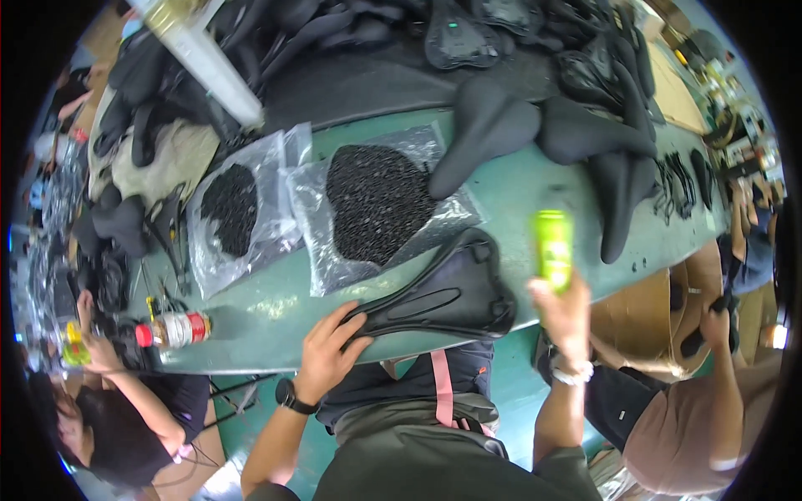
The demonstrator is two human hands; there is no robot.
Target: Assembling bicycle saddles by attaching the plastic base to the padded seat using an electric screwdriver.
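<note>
The left hand [324,355] presses its fingers down on the narrow nose of an upturned black saddle [443,296] at the bench's [276,321] near edge, steadying it. The right hand [565,316], clenched, lifts a green tool [553,248], probably a spray can, just beside it.

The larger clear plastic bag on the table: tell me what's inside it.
The larger clear plastic bag holds a heap of small black parts; their exact kind is too small to tell.

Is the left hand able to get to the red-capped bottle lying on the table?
Probably yes. The left hand grips the black saddle's nose, and only bare green table lies between it and the bottle.
</note>
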